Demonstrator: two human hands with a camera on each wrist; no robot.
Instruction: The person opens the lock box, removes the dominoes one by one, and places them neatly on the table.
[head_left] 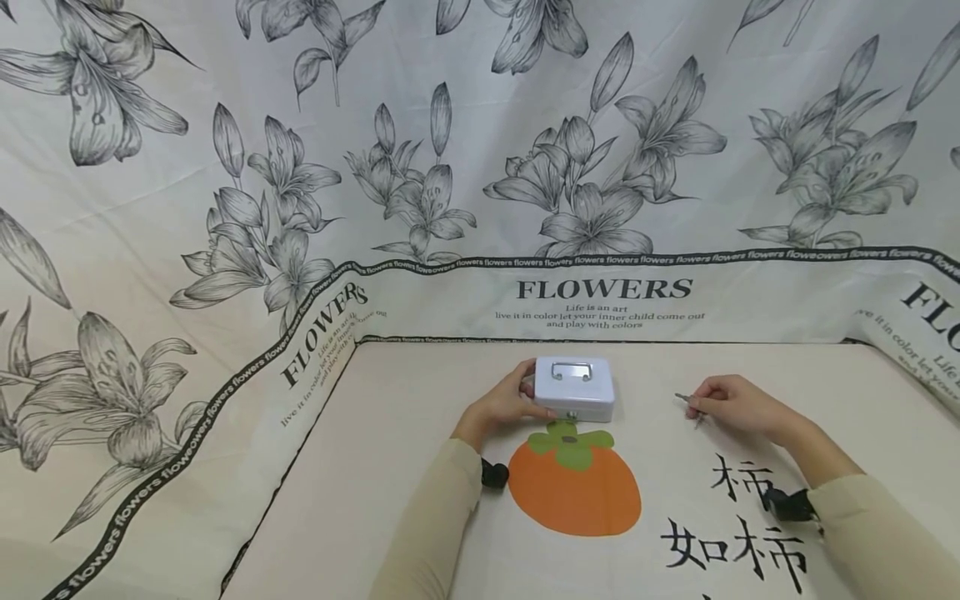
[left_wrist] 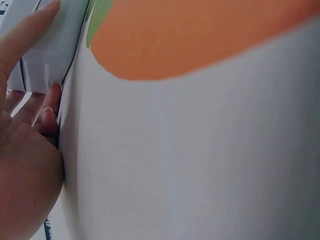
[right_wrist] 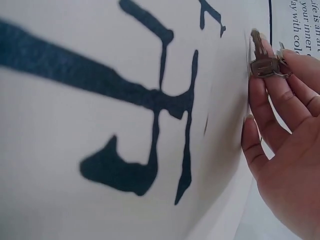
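Observation:
A small white metal cash box (head_left: 581,395) with a folding handle on its lid stands near the back of the table. My left hand (head_left: 498,404) grips its left side, thumb along the front near the round lock (head_left: 572,414). The left wrist view shows the thumb on the box (left_wrist: 59,37) and the other fingers (left_wrist: 50,122) curled at its end. To the right of the box, apart from it, my right hand (head_left: 738,406) pinches small metal keys (right_wrist: 265,67) on a ring. One key's blade sticks out past the fingertips; a second is mostly hidden by the fingers.
A pale cloth (head_left: 375,467) printed with an orange persimmon (head_left: 573,492) and black characters (head_left: 738,550) covers the table. Behind and at the sides hangs a white curtain (head_left: 420,300) with grey flowers and lettering. Dark wrist straps (head_left: 791,505) sit on both arms.

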